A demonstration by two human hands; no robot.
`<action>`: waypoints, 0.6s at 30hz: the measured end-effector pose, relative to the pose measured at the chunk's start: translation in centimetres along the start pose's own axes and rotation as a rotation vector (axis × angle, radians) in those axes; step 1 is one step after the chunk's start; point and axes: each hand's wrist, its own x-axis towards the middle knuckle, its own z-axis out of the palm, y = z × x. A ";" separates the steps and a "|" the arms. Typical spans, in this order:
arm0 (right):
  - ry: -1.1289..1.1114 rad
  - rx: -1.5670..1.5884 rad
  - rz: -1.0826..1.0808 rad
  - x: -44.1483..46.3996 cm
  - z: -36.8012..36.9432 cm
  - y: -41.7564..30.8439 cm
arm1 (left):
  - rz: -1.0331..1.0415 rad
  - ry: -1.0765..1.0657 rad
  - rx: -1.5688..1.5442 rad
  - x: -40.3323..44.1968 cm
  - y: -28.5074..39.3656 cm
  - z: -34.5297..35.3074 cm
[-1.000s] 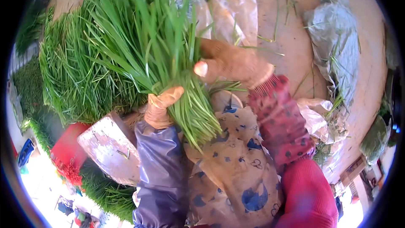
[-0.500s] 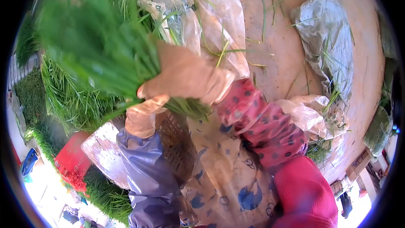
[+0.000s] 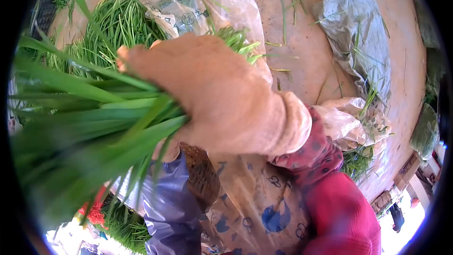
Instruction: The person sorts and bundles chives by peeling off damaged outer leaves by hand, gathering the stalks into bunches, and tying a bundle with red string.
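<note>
My right hand (image 3: 217, 97), in a tan glove and a dotted red sleeve, is closed round a bunch of garlic chives (image 3: 113, 118). The long green leaves point left and blur toward the camera; cut stem ends show beyond the hand, at upper right. Below the bunch, only a bit of my gloved left hand (image 3: 168, 152) shows, above a shiny purple sleeve. Its fingers are hidden by the leaves and my right hand. A pile of garlic chives (image 3: 125, 23) lies just behind the held bunch.
Clear plastic bags (image 3: 226, 0) lie on the brown table (image 3: 302, 61) at the back. A grey plastic bag (image 3: 356, 28) lies at right, near a crumpled bag (image 3: 339, 118). Beneath my arms are a brown basket (image 3: 200, 170) and a patterned apron (image 3: 250, 203). Loose leaves are scattered about.
The bunch has come down and nearer the camera, its leaves swinging from upper left to left. My right hand has turned and now covers most of my left hand.
</note>
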 end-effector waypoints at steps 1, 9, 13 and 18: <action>-0.013 0.029 0.001 -0.1 -0.1 0.9 | 0.011 -0.021 0.048 0.4 0.2 0.5; 0.052 0.077 0.215 -3.7 -1.4 6.4 | 0.119 -0.203 0.403 4.1 1.5 5.2; 0.020 -0.101 0.132 -3.0 -2.1 4.5 | 0.177 -0.252 0.505 5.5 2.3 6.5; 0.154 -0.260 -0.025 -2.4 -0.6 2.8 | 0.243 -0.265 0.546 6.5 3.5 7.2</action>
